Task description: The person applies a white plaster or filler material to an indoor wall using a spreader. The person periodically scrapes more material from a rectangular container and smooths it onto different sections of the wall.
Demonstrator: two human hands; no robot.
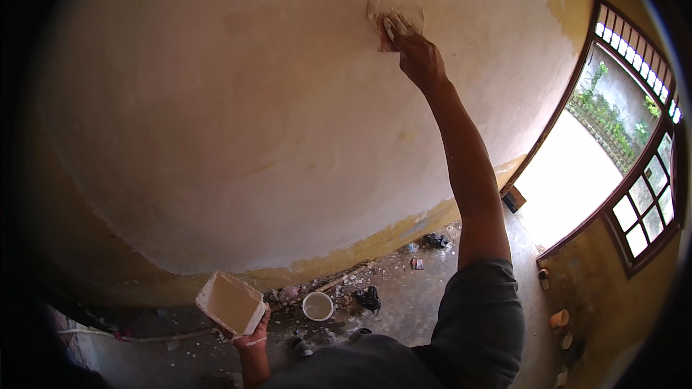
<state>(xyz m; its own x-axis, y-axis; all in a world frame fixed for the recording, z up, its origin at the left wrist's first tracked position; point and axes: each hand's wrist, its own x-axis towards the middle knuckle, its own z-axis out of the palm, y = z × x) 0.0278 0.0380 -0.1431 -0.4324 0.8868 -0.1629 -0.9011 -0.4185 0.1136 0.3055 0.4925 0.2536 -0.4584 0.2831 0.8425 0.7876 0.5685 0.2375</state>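
Note:
My right hand [418, 54] is raised high on the pale, patchily coated wall [238, 115], closed on a putty-smeared scraper [386, 32] whose blade lies against the surface beside a thick smear of filler. Low at the left, my left hand [252, 335] grips a square, pale plastic container [229, 301] crusted with white filler, its inside beige.
A white bucket [318, 306] stands on the debris-strewn floor [396, 302] near the wall's foot, beside dark plastic bags [367, 299]. An open doorway [591, 137] with a barred window is at the right, a cardboard box [513, 199] beside it. Orange pots [559, 318] lie along the right wall.

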